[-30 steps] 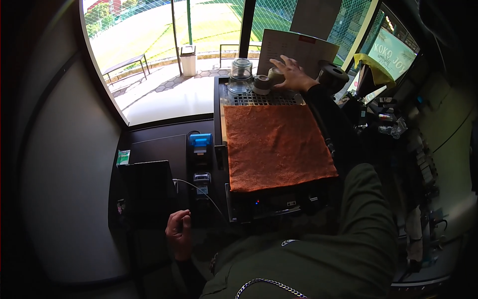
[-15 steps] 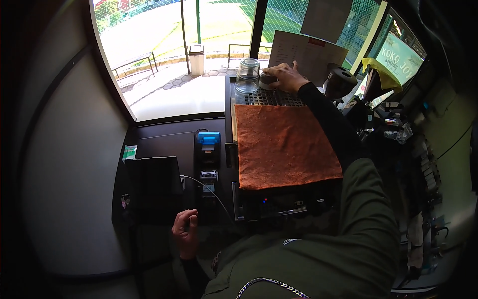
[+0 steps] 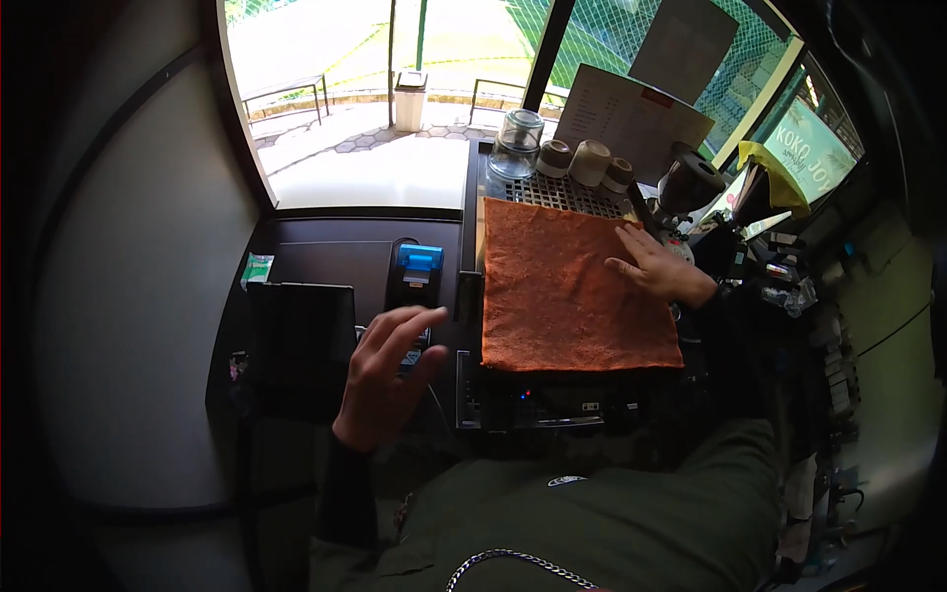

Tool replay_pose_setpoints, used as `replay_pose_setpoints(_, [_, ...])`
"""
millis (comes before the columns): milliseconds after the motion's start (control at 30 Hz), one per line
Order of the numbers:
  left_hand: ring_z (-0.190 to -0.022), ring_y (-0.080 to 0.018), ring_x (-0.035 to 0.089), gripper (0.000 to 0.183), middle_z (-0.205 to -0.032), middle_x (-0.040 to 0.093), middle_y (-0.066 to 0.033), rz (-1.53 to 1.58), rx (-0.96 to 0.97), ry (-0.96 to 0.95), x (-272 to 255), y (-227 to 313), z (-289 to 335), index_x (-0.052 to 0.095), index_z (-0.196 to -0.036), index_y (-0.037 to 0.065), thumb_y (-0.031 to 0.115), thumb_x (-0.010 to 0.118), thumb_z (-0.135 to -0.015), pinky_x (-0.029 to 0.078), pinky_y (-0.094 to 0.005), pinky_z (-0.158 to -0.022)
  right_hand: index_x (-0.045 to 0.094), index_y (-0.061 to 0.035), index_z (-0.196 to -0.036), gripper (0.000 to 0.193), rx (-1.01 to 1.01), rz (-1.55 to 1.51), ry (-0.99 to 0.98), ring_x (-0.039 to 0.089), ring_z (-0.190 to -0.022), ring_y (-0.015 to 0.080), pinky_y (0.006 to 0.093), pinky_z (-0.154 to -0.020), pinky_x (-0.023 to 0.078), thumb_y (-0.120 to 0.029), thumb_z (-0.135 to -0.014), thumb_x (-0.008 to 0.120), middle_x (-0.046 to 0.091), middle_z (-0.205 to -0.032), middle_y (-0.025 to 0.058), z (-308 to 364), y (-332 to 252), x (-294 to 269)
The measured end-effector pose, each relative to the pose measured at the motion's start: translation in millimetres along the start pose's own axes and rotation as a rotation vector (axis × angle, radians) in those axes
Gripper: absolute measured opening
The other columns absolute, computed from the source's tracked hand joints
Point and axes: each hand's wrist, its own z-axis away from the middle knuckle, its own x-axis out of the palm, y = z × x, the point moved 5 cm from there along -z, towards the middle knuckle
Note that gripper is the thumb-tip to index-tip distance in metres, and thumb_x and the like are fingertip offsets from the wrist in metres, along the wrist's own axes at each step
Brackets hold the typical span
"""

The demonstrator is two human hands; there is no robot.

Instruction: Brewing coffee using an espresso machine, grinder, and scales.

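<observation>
While the left hand [image 3: 388, 373] hovers empty at near left, thumb parted from fingers, the cloth [image 3: 552, 296] gets the right hand [image 3: 659, 264].
Orange-brown, spread over the machine [image 3: 554, 407]; right hand splayed, pinching nothing, at the cloth's far right, contact unclear to me. Step: cloth handling, I'd judge; gripping calls for curled fingers. Three cups [image 3: 590, 163] beyond.

A dark olive-green top [image 3: 602, 523] spreads across six o'clock on the feed I watch from afar, a small oval emblem [image 3: 565, 481] edged in white toward five, a silver link chain [image 3: 513, 555] curving at six; snug black sleeves emerge from the green, left sleeve [image 3: 347, 493] at seven, right sleeve [image 3: 738, 370] between three and four, left hand [image 3: 385, 375] and right hand [image 3: 666, 271] bare
</observation>
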Motion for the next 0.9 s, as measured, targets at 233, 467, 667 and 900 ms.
replay_pose_setpoints(233, [-0.125, -0.0321, 0.057, 0.033, -0.124, 0.066, -0.0126, -0.44, 0.189, -0.516, 98, -61, -134, 0.067, -0.121, 0.008, 0.034, 0.059, -0.103, 0.044, -0.0494, -0.105, 0.018, 0.0056, -0.16, 0.091, -0.072, -0.112, 0.187, 0.01, -0.158, 0.0399, 0.0464, -0.128, 0.011, -0.065, -0.106, 0.031, 0.015, -0.168, 0.0292, -19, 1, 35])
replay_pose_setpoints(467, [-0.126, -0.0384, 0.055, 0.041, -0.125, 0.065, -0.0162, -0.694, 0.06, -0.67, 142, -101, -172, 0.059, -0.125, 0.009, 0.041, 0.043, -0.105, 0.042, -0.0543, -0.107, 0.011, 0.0002, -0.163, 0.092, 0.078, 0.049, 0.109, 0.005, -0.159, 0.0359, 0.0553, -0.127, 0.002, -0.07, -0.104, 0.013, 0.014, -0.17, 0.0226, -50, 17, 22])
replay_pose_setpoints(667, [-0.118, -0.0412, 0.061, 0.041, -0.113, 0.071, -0.0202, -0.718, 0.006, -0.678, 144, -97, -196, 0.065, -0.118, 0.007, 0.042, 0.051, -0.103, 0.045, -0.0533, -0.102, 0.012, -0.0039, -0.164, 0.089, 0.083, 0.095, 0.126, 0.005, -0.16, 0.0333, 0.066, -0.123, -0.003, -0.07, -0.104, 0.014, 0.013, -0.172, 0.0166, -72, 35, 17])
replay_pose_setpoints(900, [-0.119, -0.042, 0.064, 0.092, -0.129, 0.061, -0.0313, -0.445, 0.018, -0.108, 113, -97, -253, 0.05, -0.138, -0.009, 0.065, 0.072, -0.087, 0.052, -0.0444, -0.101, 0.026, -0.0109, -0.163, 0.073, -0.06, -0.3, 0.486, 0.016, -0.159, 0.0343, 0.0698, -0.12, 0.0, -0.059, -0.108, 0.032, 0.021, -0.171, 0.0148, 7, 14, -15])
